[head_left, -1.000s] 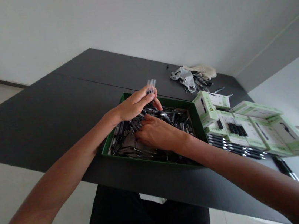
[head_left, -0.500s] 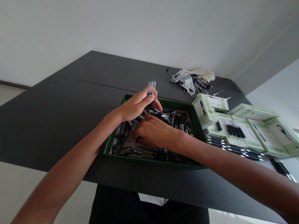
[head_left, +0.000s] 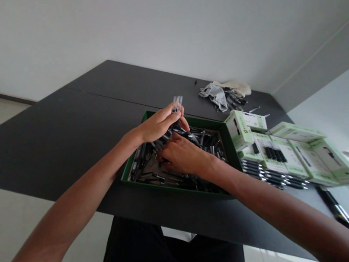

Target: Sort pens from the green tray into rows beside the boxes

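Left hand [head_left: 160,123] is curling nearly shut around clear-wrapped pens [head_left: 176,103] (pens, as far as the blur shows), while right hand [head_left: 181,156], half-open, is pressing into loose pens [head_left: 143,166] inside a green tray [head_left: 178,190], sitting slightly higher than before. Writing on the white-and-green cartons [head_left: 292,161] is too small to read.

Left hand [head_left: 159,124] grips pens [head_left: 176,103], right hand [head_left: 181,155] in green box [head_left: 170,187] (packed)

table top [head_left: 72,128]: matt dark; box [head_left: 176,188]: green card; pens [head_left: 149,172]: glossy plastic; gloves [head_left: 217,96]: cloth; cartons [head_left: 240,130]: printed paperboard
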The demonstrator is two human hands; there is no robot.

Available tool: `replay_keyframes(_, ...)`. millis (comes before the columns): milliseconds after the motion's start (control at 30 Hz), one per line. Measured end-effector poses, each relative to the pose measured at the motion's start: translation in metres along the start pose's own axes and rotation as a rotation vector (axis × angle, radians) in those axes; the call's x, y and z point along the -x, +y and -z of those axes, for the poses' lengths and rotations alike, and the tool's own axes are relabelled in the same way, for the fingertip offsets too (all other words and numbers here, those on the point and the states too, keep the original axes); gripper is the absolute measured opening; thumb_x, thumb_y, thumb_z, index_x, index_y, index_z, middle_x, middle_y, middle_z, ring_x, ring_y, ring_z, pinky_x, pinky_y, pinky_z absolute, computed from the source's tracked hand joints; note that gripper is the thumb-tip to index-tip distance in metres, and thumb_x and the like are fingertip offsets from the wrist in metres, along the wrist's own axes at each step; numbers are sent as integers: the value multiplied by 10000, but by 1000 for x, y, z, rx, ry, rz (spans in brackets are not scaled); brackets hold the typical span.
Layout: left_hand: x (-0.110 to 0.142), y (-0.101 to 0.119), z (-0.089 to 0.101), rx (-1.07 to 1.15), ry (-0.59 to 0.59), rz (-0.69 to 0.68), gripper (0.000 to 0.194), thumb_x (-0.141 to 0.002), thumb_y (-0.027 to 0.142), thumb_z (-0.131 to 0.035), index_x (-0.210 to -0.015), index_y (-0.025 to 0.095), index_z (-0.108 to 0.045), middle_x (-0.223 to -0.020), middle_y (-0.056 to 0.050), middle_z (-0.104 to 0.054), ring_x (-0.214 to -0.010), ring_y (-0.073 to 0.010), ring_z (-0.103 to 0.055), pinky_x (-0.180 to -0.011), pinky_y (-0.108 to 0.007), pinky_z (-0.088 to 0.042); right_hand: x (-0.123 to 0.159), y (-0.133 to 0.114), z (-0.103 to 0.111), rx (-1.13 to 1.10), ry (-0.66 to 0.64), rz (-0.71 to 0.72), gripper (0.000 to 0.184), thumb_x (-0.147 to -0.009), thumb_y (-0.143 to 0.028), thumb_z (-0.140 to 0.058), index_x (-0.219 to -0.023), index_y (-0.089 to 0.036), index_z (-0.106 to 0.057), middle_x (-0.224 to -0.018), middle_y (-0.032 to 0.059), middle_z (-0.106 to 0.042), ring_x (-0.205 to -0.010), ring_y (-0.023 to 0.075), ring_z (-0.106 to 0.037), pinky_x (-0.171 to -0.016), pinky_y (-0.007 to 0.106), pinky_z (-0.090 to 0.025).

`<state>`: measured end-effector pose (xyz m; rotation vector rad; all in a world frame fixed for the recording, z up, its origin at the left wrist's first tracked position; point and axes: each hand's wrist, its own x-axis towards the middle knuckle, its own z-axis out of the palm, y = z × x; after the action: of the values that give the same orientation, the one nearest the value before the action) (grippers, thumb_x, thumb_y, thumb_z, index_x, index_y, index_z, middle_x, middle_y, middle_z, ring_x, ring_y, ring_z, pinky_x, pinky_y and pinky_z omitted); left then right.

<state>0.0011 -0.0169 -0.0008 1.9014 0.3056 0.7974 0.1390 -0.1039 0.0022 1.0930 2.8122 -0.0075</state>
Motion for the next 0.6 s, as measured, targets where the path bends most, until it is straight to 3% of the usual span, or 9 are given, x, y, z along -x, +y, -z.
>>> replay_keyframes(200, 0, 2, 0, -28, 6, 6, 210, -1119, 413, -398, -1058, 224, -466, -1001, -76, -808, -1020, -222, -769, -1054, -407, -515, -7, -1, -9, -31, 140, 304, 294, -1010, -172, -630, -1290, -173, -716, -1338, 123, -706, -1323, 283, -575, -1123, 436, -405)
replay_keyframes(267, 0, 2, 0, -35, 5, 8, 209, -1122, 409, -388, -1061, 223, -463, -997, -76, -808, -1023, -222, -768, -1067, -411, -505, -10, -2, -13, -66, 138, 361, 303, -1040, -157, -577, -1323, -156, -686, -1349, 113, -705, -1302, 263, -578, -1129, 427, -405)
replay_keyframes(467, 1, 2, 0, -30, 4, 11, 208, -1124, 410, -385, -1065, 226, -461, -1004, -77, -805, -1028, -226, -763, -1066, -416, -511, -11, 3, -14, -131, 159, 323, 280, -1003, -138, -612, -1261, -128, -720, -1256, 123, -753, -1265, 280, -581, -1150, 455, -383)
replay_keyframes(600, 1, 3, -1, -15, 5, 21, 208, -1124, 414, -392, -1062, 227, -460, -1004, -74, -804, -1038, -232, -764, -1074, -427, -516, -10, 4, -10, -113, 122, 312, 246, -1057, -223, -569, -1163, -144, -775, -1182, 107, -772, -1198, 286, -601, -1118, 457, -390)
